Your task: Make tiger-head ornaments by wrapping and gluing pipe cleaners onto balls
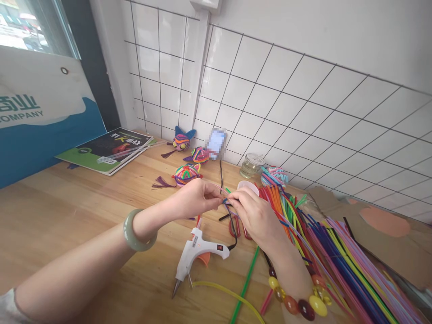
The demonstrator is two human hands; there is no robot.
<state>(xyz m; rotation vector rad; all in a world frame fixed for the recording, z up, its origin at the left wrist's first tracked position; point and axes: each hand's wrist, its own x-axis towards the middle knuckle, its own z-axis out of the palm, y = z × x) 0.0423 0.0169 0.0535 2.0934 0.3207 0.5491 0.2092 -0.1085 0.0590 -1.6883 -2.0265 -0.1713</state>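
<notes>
My left hand (197, 198) and my right hand (256, 216) meet above the table, thumbs and fingertips pinched together. Between them is a thin pipe cleaner (225, 200), blue where it shows; the fingers hide most of it. A pale pinkish strand arcs just above the fingertips. Below my hands lies a white hot glue gun (194, 252) on its side, nozzle toward me, its black cord running up past my right hand. Red-handled scissors (233, 227) lie partly covered by my right hand.
Bundles of colourful pipe cleaners (351, 261) spread at right beside cardboard (324, 202). Along the wall stand fish-like crafts (187, 174), a phone (216, 143) and a glass jar (250, 166). Booklets (106, 150) lie at left. Yellow and green pipe cleaners (249, 279) lie in front.
</notes>
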